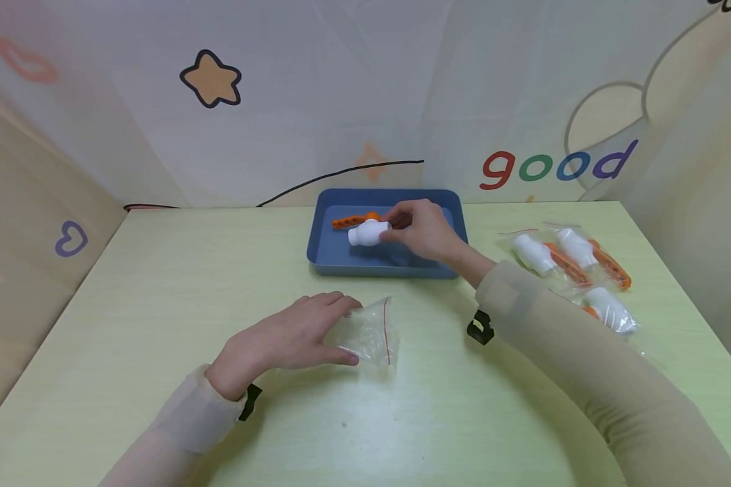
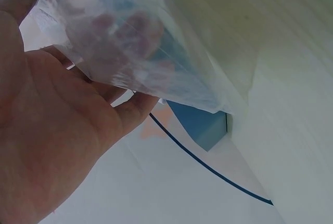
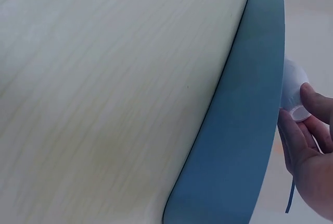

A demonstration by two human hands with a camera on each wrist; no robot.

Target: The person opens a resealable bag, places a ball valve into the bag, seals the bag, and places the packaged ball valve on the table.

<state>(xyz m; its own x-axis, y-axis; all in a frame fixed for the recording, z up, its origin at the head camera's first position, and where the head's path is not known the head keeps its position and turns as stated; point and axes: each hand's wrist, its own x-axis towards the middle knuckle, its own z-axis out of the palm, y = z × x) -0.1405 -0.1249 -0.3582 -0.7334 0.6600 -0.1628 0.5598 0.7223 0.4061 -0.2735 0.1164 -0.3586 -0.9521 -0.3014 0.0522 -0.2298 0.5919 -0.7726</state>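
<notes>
My right hand [image 1: 423, 230] grips one end of a white plastic ball valve [image 1: 367, 233] over the blue tray [image 1: 385, 271]. An orange lever handle [image 1: 348, 222] shows just behind the valve's body. In the right wrist view, thumb and fingers pinch the valve [image 3: 295, 91] at its end, beyond the tray's side wall. Nearer to me, my left hand [image 1: 292, 333] holds a clear zip bag [image 1: 374, 335] with a red seal line, its mouth facing right. Through the film of the bag [image 2: 130, 52], the left wrist view shows fingers behind it.
To the right on the table [image 1: 158, 304] lie several clear bags, each with a white valve and orange handle, such as this bagged valve [image 1: 612, 311]. A printed cloth backdrop [image 1: 341, 101] stands right behind the tray.
</notes>
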